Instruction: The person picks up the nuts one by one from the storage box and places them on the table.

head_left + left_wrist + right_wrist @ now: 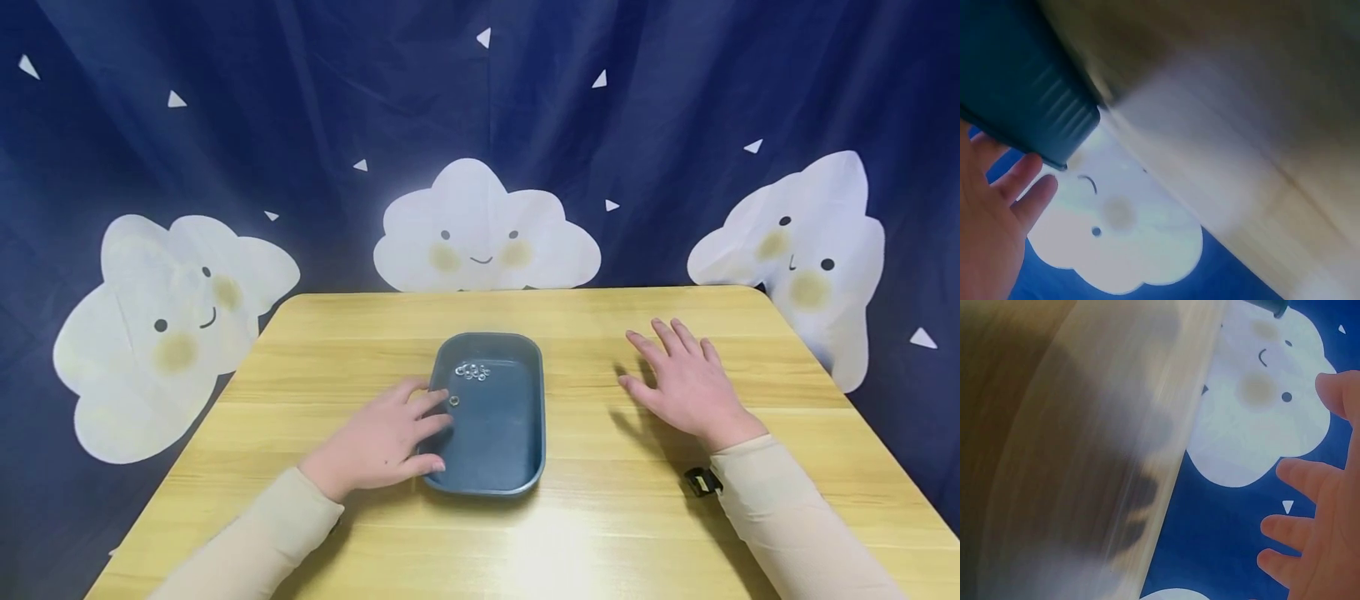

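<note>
A dark blue-grey rectangular tray [495,442] lies lengthwise on the wooden table. Clustered inside, toward its far left corner, are several small clear, shiny pieces [472,372]. A single small brassy ring-like piece [454,401] lies apart from them, close by my left fingertips. My left hand [378,437] is spread over the tray's left rim with its fingers loosely extended; the left wrist view has those fingers [1035,194] right at the rim. Off to the right of the tray, my right hand [690,387] hovers above the table, fingers spread and nothing in them.
The light wood table [600,517] has rounded far corners. Behind it hangs a dark blue curtain [480,100] printed with white smiling clouds and small triangles. A black wrist device [702,481] sits under the right sleeve.
</note>
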`<state>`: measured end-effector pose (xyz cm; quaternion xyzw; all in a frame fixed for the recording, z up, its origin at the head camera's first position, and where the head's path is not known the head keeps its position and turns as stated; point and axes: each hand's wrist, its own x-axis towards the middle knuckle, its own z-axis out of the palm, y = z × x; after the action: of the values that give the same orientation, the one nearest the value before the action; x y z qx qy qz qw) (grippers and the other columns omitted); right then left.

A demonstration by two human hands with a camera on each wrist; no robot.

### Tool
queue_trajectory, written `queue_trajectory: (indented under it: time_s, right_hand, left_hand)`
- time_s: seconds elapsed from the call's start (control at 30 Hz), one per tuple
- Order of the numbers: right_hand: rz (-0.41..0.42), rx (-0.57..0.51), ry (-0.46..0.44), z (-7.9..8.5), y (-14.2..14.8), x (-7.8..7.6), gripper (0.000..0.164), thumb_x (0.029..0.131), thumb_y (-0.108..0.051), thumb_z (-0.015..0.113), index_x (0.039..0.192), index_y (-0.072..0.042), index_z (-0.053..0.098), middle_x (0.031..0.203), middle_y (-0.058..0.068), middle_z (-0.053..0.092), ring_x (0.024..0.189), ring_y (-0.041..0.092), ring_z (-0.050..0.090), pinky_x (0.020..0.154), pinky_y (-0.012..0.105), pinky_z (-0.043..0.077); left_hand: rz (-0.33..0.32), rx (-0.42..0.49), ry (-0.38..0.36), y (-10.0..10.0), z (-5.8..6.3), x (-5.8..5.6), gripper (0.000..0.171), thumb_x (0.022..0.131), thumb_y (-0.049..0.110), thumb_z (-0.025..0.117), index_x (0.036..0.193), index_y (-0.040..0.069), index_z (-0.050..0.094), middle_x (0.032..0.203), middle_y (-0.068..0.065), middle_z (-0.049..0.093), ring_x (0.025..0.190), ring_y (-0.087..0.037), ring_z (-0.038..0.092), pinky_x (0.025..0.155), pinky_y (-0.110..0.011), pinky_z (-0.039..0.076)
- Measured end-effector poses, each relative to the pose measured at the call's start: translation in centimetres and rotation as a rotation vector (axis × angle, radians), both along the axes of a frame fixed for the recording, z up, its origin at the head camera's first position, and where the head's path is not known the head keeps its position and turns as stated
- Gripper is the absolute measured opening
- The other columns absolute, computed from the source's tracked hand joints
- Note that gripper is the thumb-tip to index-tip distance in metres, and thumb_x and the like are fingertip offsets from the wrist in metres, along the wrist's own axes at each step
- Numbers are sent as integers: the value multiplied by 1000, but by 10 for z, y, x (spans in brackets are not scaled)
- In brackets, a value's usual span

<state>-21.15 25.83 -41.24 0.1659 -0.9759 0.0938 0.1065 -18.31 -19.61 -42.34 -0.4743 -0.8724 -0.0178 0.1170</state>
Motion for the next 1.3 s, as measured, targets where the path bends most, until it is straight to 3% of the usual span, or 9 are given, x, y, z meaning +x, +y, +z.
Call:
queue_trajectory:
  time_s: [0.3,0.6,0.73,0.9,1.07,1.3]
  right_hand:
    - [-1,1,-12,0,-1,-2,72,98,-61,50,152,-15,44,157,27,30,145,51,21,104,75,18]
    - [8,10,-16,3,-7,-1,72,97,-63,50,152,-17,45,159,23,29,146,48,20,106,73,18]
    - [17,8,-16,6,-11,0,73,96,-64,49,152,-18,45,159,22,30,147,47,20,107,72,18]
    - [37,2,-10,11,-21,3,73,96,-64,51,152,-18,47,159,21,32,148,45,20,108,72,18]
    - [65,11,-8,15,-32,4,73,95,-65,52,152,-19,46,159,20,32,149,43,20,109,71,18]
    - [104,24,-12,24,-49,7,73,95,-63,55,153,-21,45,160,19,32,150,42,19,110,70,16]
  left_hand:
    - [-25,-5,11,19,-1,16,64,89,60,64,132,13,65,145,-18,51,137,-41,41,109,-56,35]
    - [-149,-19,-78,31,0,21,74,84,71,62,131,14,62,132,-12,57,140,-37,39,116,-44,30]
    - [-189,17,-85,39,-1,20,75,73,80,65,106,13,63,120,-9,59,137,-37,43,117,-41,28]
    - [-209,31,-64,50,-1,22,72,67,84,67,82,16,50,105,-5,58,131,-33,48,116,-39,28]
    - [-190,-27,-24,59,-2,22,72,69,88,61,81,17,51,91,3,53,109,-23,52,105,-34,38]
    - [-149,-93,-22,67,-1,26,61,75,80,62,81,20,55,82,10,50,85,-15,43,82,-30,41]
